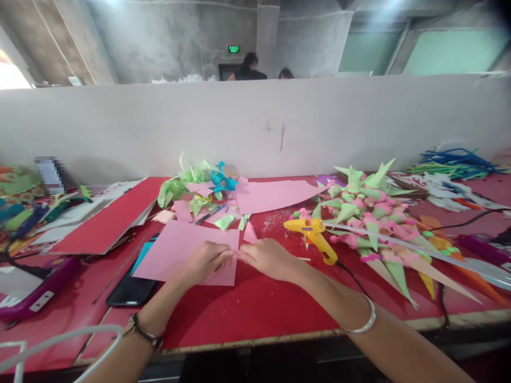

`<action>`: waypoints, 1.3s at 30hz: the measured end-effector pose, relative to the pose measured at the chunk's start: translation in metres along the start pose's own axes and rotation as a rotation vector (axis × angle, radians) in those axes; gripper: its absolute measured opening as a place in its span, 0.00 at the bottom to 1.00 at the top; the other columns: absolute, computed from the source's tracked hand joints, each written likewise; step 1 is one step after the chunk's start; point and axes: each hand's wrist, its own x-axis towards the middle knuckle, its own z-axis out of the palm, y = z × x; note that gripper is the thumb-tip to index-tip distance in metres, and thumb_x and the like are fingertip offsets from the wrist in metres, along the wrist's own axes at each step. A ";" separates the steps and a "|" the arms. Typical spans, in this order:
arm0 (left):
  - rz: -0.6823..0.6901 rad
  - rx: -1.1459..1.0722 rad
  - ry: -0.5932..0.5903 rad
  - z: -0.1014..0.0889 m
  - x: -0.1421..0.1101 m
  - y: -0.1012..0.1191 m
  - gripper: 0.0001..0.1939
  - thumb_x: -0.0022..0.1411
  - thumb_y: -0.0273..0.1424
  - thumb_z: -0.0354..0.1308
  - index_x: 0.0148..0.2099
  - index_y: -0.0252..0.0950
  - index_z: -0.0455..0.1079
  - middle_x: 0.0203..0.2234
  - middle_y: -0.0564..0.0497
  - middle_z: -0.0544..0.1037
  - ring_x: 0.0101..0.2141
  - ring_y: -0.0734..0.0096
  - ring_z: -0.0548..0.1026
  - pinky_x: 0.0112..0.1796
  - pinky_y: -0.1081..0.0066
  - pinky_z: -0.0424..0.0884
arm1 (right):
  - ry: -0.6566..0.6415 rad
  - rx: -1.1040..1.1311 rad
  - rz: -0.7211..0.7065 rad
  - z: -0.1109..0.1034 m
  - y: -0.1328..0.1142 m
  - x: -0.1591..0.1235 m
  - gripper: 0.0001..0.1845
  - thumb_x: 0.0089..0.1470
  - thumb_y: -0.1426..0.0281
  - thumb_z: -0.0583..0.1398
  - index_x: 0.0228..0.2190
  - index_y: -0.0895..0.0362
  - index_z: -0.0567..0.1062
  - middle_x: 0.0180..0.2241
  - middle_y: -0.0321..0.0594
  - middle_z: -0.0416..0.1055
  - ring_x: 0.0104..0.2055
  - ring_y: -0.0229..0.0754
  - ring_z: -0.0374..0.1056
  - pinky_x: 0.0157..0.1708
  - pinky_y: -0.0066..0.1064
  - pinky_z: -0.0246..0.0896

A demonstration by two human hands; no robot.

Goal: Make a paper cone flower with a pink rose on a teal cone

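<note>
Our left hand point(211, 260) and right hand point(270, 259) meet with fingertips pinched, on what we cannot tell; the pink sheet point(171, 247) lies beneath the left. If the right swings outward carelessly, we could knock the glue gun point(315, 232) lying just to its right.

Room over red tabletop point(255, 308) between the forearms point(329, 298), a glue gun point(313, 229) (plus cord point(354, 276)) as obstacle rightward.

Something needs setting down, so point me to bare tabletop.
Bare red tabletop lies between the forearms, from the pink sheet to the front edge. Crowded: right of the glue gun, with paper cones; at the back, with paper scraps.
</note>
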 end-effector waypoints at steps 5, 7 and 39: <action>-0.081 -0.238 -0.054 0.004 -0.001 0.006 0.23 0.62 0.38 0.38 0.20 0.34 0.61 0.08 0.56 0.66 0.13 0.81 0.63 0.21 0.80 0.61 | 0.046 -0.195 -0.001 0.004 -0.001 0.002 0.19 0.58 0.61 0.45 0.33 0.58 0.70 0.21 0.41 0.71 0.22 0.39 0.67 0.20 0.25 0.47; -0.103 -0.293 -0.045 0.004 -0.001 0.010 0.24 0.62 0.39 0.38 0.19 0.33 0.61 0.07 0.56 0.66 0.12 0.81 0.63 0.21 0.79 0.61 | 0.074 -0.220 -0.006 0.004 -0.001 0.002 0.18 0.58 0.61 0.45 0.33 0.57 0.70 0.20 0.40 0.71 0.22 0.38 0.67 0.19 0.24 0.47; -0.315 0.387 0.118 -0.008 -0.002 -0.006 0.18 0.59 0.41 0.41 0.28 0.36 0.65 0.19 0.51 0.71 0.21 0.72 0.68 0.23 0.74 0.56 | 0.166 0.063 0.457 0.020 0.036 0.015 0.08 0.48 0.66 0.56 0.26 0.58 0.69 0.25 0.40 0.70 0.28 0.40 0.65 0.24 0.25 0.47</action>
